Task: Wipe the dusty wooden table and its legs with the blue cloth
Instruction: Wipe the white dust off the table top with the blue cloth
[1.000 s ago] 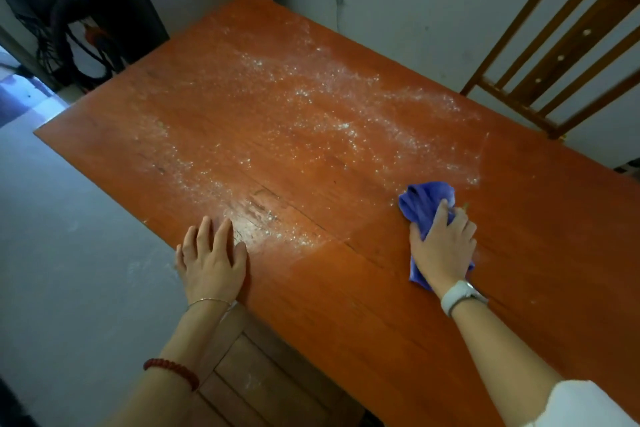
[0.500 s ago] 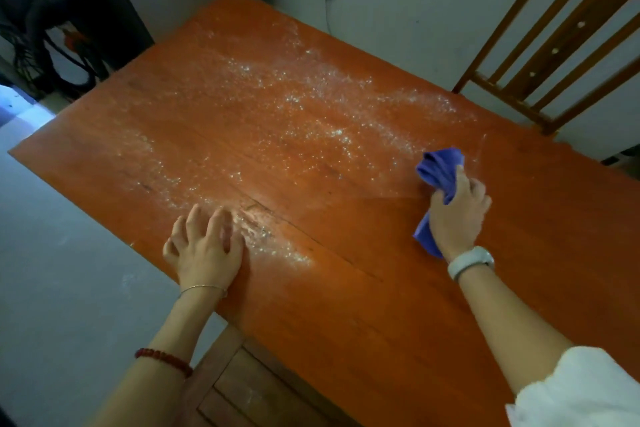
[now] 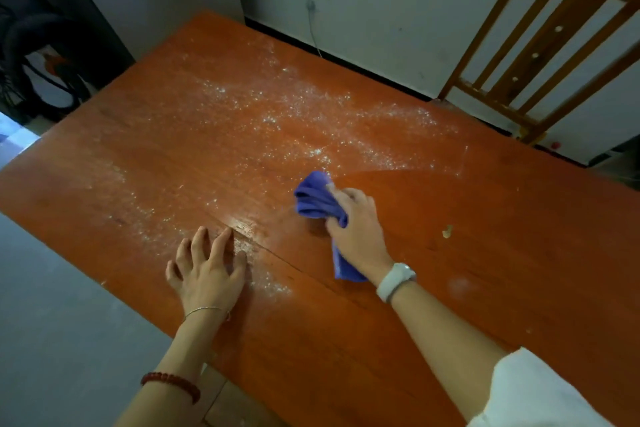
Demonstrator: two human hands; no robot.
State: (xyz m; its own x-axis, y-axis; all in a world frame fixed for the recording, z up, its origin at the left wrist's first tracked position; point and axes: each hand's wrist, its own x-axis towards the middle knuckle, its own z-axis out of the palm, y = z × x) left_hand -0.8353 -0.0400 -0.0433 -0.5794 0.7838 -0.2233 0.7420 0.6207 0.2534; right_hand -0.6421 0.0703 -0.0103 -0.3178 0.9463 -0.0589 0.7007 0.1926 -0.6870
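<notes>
One blue cloth (image 3: 313,199) bunched in right hand (image 3: 358,230) grip on table (image 3: 485,270).

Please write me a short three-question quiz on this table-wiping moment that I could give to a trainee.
1. True or false: the left hand holds the blue cloth.
2. Which part of the wooden table looks free of white dust? A) the far middle B) the near right side C) the area around the left hand
3. What piece of furniture stands beyond the table's far right edge?

Key
1. False: the right hand grips the cloth, while the left lies flat and spread on the tabletop.
2. B
3. A wooden chair.
</notes>
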